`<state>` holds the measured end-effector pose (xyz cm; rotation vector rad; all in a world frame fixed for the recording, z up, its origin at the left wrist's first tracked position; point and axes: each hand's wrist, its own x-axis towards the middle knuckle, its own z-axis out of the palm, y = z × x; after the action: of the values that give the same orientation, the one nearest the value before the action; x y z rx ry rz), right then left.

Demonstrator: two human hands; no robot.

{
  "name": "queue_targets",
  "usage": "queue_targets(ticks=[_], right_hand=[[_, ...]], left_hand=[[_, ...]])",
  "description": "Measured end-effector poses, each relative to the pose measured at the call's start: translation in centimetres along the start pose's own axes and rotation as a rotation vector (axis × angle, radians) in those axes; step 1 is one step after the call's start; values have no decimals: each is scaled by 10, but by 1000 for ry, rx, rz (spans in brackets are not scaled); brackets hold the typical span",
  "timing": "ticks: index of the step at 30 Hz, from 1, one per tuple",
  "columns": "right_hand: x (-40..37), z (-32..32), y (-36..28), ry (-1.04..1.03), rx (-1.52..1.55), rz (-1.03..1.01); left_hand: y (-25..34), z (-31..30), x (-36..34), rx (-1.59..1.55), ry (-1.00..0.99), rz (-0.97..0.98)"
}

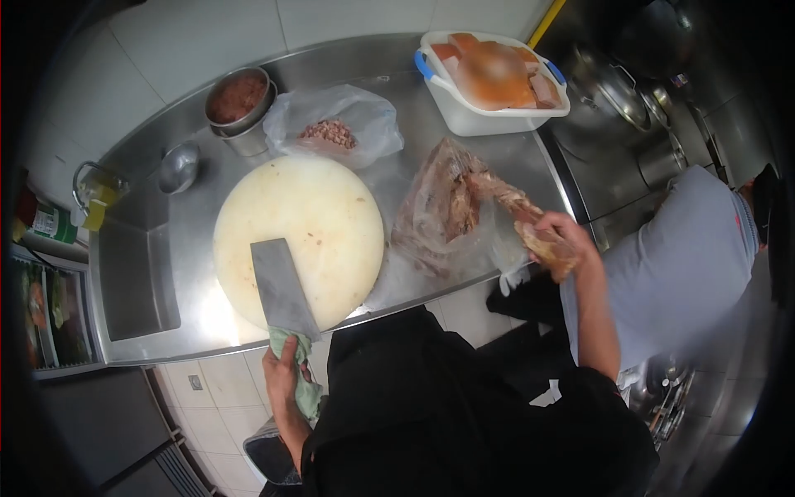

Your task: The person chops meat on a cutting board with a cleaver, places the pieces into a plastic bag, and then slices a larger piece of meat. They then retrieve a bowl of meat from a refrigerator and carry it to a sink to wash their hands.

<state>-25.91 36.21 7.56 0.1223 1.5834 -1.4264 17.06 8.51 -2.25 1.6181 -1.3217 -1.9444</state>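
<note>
My left hand [283,374] is closed around a green cloth [307,399] and the handle end of a wide cleaver [281,286]. The cleaver's blade lies over the front of a round pale chopping board [339,215]. To the right, my right hand [570,238] grips one end of a long piece of bony meat [509,199]. Its other end reaches a clear plastic bag [414,207] with more meat inside, on the steel counter. Behind the board, a second plastic bag [373,116] lies open with chopped meat [330,134] on it.
A white tub [480,123] of meat blocks stands at the back right. Metal bowls [240,99] and a ladle-like bowl [179,167] are at the back left, near a sink [137,282]. Another person in grey [671,265] is close on the right.
</note>
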Motion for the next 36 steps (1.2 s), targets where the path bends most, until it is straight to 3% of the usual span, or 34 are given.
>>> queue_targets(ticks=[1,3,7,8,12,14,18,20,21,23,26,28,31,32,34,36], right_hand=[[-19,6,-11,4,-1,8],[-51,23,-32,-14,-163,-176],[-60,50,-57,-33,-412,-354],[-51,58,-57,-33,-409,-356],[12,107,-37,-211,-926,-790],[25,155,-38,-212,-1352,-757],[82,237,-17,-536,-1525,-835],[113,274,-4,-612,-1695,-715],[135,285,11,-667,-1704,-739],[176,293,35,-572,-1599,-1033],[149,310,44,-560,-1580,-1185],[146,320,70,-590,-1482,-1255],[146,333,105,-424,-1234,-1492],[149,335,115,-445,-1233,-1492],[148,338,127,-294,-1188,-1547],[149,338,127,-301,-1193,-1525]], left_hand=[[0,0,-1,18,0,-6],[1,3,-2,13,5,3],[3,6,-3,-11,9,44],[4,6,-3,-20,14,57],[1,2,-8,-12,86,111],[4,-2,-20,3,162,155],[7,-19,-46,45,287,165],[4,-19,-56,61,307,172],[0,-21,-60,63,312,166],[-1,-17,-74,76,362,136],[-16,-11,-83,88,459,108],[-24,-3,-82,232,524,292],[-10,9,-88,373,533,143],[-4,13,-87,451,534,88],[14,21,-85,446,502,26],[13,26,-74,608,501,139]])
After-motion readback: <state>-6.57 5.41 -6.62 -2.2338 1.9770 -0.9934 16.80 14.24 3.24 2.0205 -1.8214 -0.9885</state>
